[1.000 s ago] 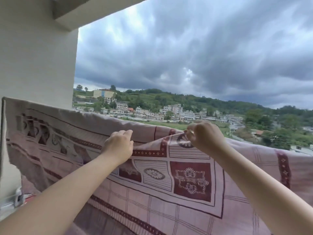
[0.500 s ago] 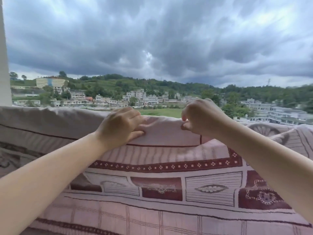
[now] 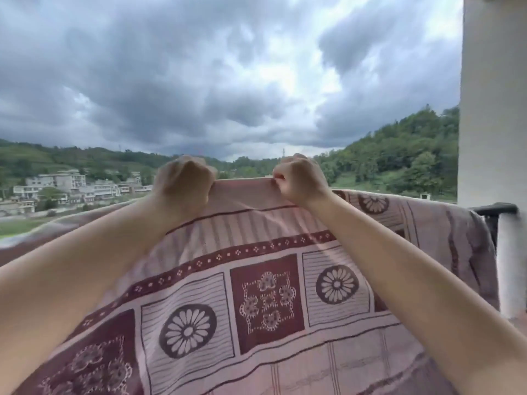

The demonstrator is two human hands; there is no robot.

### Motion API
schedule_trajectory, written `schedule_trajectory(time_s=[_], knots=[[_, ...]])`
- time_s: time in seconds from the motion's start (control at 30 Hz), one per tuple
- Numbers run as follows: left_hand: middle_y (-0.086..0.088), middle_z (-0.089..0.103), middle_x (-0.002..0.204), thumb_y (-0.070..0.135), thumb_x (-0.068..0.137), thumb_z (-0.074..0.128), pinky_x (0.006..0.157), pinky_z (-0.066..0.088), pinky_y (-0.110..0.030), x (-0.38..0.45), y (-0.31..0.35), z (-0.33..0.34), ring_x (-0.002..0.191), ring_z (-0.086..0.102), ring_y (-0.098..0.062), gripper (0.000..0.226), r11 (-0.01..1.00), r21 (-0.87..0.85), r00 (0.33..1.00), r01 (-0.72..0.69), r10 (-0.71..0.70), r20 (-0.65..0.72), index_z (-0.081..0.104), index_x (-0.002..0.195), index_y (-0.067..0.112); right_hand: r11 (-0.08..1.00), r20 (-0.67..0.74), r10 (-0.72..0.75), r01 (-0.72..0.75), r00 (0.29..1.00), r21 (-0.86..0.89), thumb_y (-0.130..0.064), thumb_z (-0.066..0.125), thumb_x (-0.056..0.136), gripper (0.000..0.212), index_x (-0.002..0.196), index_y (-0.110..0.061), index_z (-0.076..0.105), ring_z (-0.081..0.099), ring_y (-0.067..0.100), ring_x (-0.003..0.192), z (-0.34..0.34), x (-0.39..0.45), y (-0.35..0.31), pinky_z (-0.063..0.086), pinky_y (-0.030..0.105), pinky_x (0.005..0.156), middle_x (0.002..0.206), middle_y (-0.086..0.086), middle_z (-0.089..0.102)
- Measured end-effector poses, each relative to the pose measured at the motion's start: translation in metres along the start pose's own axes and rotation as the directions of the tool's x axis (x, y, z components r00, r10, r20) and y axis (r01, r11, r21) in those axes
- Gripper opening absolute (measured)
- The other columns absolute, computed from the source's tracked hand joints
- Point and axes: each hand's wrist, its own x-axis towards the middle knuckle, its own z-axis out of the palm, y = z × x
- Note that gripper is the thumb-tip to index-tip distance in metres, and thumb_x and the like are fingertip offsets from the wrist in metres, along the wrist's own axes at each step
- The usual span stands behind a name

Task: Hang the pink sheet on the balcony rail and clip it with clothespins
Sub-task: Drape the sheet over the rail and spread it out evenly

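The pink sheet point(image 3: 256, 286), patterned with maroon squares and flower wheels, drapes over the balcony rail and fills the lower view. My left hand point(image 3: 182, 185) and my right hand point(image 3: 299, 181) each grip its top edge in a fist, lifting that stretch taut between them above the rail line. The black rail point(image 3: 494, 208) shows only at the far right, where the sheet's end hangs over it. No clothespins are in view.
A white pillar point(image 3: 493, 109) stands at the right, with the rail's end meeting it. Beyond the rail lie buildings point(image 3: 54, 186), green hills and a dark cloudy sky.
The view has swung to the right along the rail, from the left wall to the right pillar. Both hands now clench the top edge and hold it raised.
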Motion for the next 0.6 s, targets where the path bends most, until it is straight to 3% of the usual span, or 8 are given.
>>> schedule_trajectory(time_s=[0.1,0.17,0.2,0.27,0.33,0.4,0.47,0.6], knots=[[-0.022,0.060,0.107,0.002,0.082,0.043,0.083,0.048,-0.045,0.034,-0.018,0.014,0.100,0.057,-0.040,0.026,0.984,0.166,0.986,0.068,-0.092,0.138,0.060,0.102,-0.002,0.987,0.049,0.149,-0.146,0.988,-0.066,-0.006,0.044,0.081,0.022,0.081,-0.003,0.066,0.057,0.028,0.087,0.030,0.046,-0.013,0.046,0.035,0.078,0.090,0.013,0.066],[-0.017,0.061,0.111,0.003,0.086,0.041,0.086,0.049,-0.039,0.034,-0.026,0.032,0.103,0.059,-0.035,0.028,0.978,0.206,0.931,0.022,-0.096,0.353,0.059,0.107,0.000,0.985,0.306,0.160,-0.135,0.939,-0.103,-0.006,0.043,0.084,0.021,0.078,-0.005,0.063,0.059,0.022,0.077,0.055,0.055,-0.023,0.052,0.033,0.079,0.086,0.009,0.067],[-0.014,0.063,0.108,0.003,0.086,0.041,0.086,0.050,-0.035,0.027,-0.028,0.044,0.100,0.060,-0.030,0.029,0.985,0.166,0.860,-0.046,-0.046,0.509,0.060,0.108,0.002,0.992,0.523,0.125,-0.088,0.843,-0.095,-0.005,0.043,0.085,0.020,0.083,-0.003,0.063,0.060,0.020,0.079,0.065,0.050,-0.026,0.052,0.033,0.084,0.091,0.008,0.066],[-0.008,0.061,0.104,0.007,0.087,0.041,0.083,0.051,-0.030,0.009,-0.029,0.056,0.093,0.060,-0.023,0.035,0.996,0.025,0.571,-0.085,0.028,0.821,0.059,0.117,0.007,0.996,0.877,0.086,-0.016,0.472,-0.089,-0.007,0.042,0.089,0.026,0.107,-0.001,0.059,0.059,0.023,0.096,0.069,0.033,-0.033,0.048,0.033,0.091,0.113,0.010,0.059],[-0.009,0.057,0.116,0.010,0.090,0.038,0.078,0.050,-0.029,-0.004,-0.030,0.049,0.097,0.059,-0.023,0.040,0.998,-0.052,0.334,-0.019,0.055,0.941,0.048,0.128,0.012,0.989,0.929,0.025,0.128,0.370,-0.077,-0.015,0.040,0.090,0.025,0.089,-0.002,0.062,0.054,0.019,0.078,0.065,0.017,-0.032,0.044,0.035,0.081,0.094,0.010,0.062],[-0.009,0.057,0.121,0.014,0.092,0.038,0.079,0.049,-0.030,-0.008,-0.038,0.030,0.091,0.060,-0.019,0.039,0.988,-0.150,0.489,0.043,0.111,0.865,0.043,0.131,0.014,0.987,0.820,-0.113,0.161,0.561,0.026,-0.018,0.040,0.091,0.030,0.066,-0.008,0.054,0.042,0.011,0.061,0.050,0.012,-0.034,0.040,0.030,0.073,0.068,-0.001,0.053],[-0.002,0.065,0.101,0.020,0.093,0.041,0.079,0.047,-0.025,-0.017,-0.053,0.004,0.076,0.057,-0.010,0.031,0.959,-0.272,0.722,0.084,0.130,0.679,0.053,0.121,0.012,0.971,0.654,-0.190,0.042,0.732,0.235,-0.021,0.046,0.091,0.022,0.087,-0.009,0.064,0.051,0.006,0.074,0.029,0.006,-0.048,0.045,0.019,0.075,0.085,-0.007,0.060],[0.007,0.065,0.089,0.026,0.090,0.049,0.064,0.038,-0.008,-0.074,-0.088,-0.037,0.070,0.053,0.002,0.026,0.943,-0.322,0.820,0.083,0.119,0.560,0.066,0.104,0.012,0.889,0.495,-0.315,0.068,0.810,0.453,-0.026,0.056,0.084,0.026,0.104,-0.012,0.063,0.056,0.003,0.082,0.007,-0.014,-0.116,0.043,-0.003,0.064,0.105,0.001,0.066]])
